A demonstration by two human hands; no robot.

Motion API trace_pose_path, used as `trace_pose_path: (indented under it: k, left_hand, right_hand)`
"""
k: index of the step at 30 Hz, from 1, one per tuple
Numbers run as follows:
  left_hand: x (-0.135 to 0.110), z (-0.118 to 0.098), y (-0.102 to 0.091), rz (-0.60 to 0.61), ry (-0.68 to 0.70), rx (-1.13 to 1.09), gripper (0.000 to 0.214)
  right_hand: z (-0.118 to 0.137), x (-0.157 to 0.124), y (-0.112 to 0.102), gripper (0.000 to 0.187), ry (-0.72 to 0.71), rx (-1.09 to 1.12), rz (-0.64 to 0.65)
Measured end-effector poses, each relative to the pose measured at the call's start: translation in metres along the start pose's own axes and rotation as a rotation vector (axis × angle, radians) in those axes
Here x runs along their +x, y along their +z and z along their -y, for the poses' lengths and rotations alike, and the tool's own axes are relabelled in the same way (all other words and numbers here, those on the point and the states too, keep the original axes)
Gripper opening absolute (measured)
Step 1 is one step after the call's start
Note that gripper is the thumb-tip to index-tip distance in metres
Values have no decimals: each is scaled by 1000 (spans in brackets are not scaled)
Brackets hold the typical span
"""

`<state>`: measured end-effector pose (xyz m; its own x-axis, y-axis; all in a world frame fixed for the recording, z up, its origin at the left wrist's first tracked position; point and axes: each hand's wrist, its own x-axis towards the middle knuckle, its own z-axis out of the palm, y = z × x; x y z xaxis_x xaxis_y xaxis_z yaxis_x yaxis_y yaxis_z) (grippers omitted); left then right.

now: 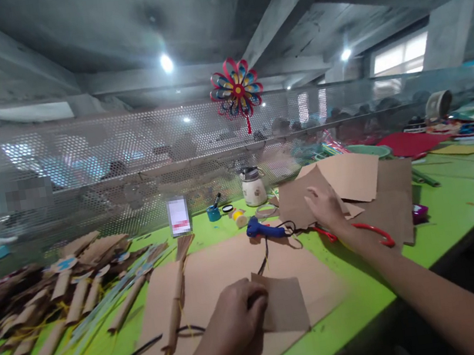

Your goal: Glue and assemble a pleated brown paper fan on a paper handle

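My left hand (235,317) is closed on a small brown paper piece (285,306), pinching its left edge over a large brown sheet (216,275) on the green table (456,210). My right hand (325,207) reaches out to the right, fingers spread flat on a stack of brown paper sheets (353,181). Red-handled scissors (372,231) lie just beside that wrist. A blue glue gun (265,229) rests between the two hands, its black cord trailing toward me.
Rolled brown paper tubes (59,299) and thin sticks pile up at left. A small white pot (253,187), a blue cup (213,212) and yellow thread sit by the perforated metal screen (127,158). A colourful paper pinwheel (236,91) hangs above. Craft clutter fills the far right.
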<state>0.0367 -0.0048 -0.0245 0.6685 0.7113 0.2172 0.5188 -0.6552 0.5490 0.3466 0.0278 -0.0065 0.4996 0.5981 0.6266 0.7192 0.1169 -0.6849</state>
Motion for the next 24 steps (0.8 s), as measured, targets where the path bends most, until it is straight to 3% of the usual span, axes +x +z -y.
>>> trace_pose_path:
  k: [4, 5, 6, 7, 10, 12, 13, 15, 18, 24]
  left_hand:
    - [-1, -2, -2, 8, 10, 113, 26]
    - [-1, -2, -3, 0, 7, 134, 26]
    - [-1, -1, -3, -7, 4, 150, 26]
    - [-2, -1, -3, -14, 3, 161, 26]
    - [-4, -2, -2, -14, -1, 177, 25]
    - [-6, -5, 1, -27, -4, 195, 25]
    - [-8, -6, 2, -48, -2, 208, 25]
    - [-11, -8, 5, -109, 10, 230, 26]
    - [-17, -8, 3, -158, 35, 245, 22]
    - [-25, -1, -16, -187, 80, 257, 22]
  right_hand:
    - [40, -43, -8, 21, -205, 84, 301]
    - [49, -57, -10, 17, -283, 106, 435]
    - [57, -69, -12, 16, -435, 113, 626]
    - [62, -80, -13, 14, -572, 78, 736]
    - [61, -88, -6, 15, -779, -192, 652]
    - [51, -76, 6, 12, -757, -408, 517]
    - [45, -68, 14, 20, -695, -497, 450]
    - [35, -54, 32, 30, -671, -543, 433]
    - [30, -49, 53, 21, -671, -558, 436]
    - [57, -64, 82, 20, -692, -537, 442]
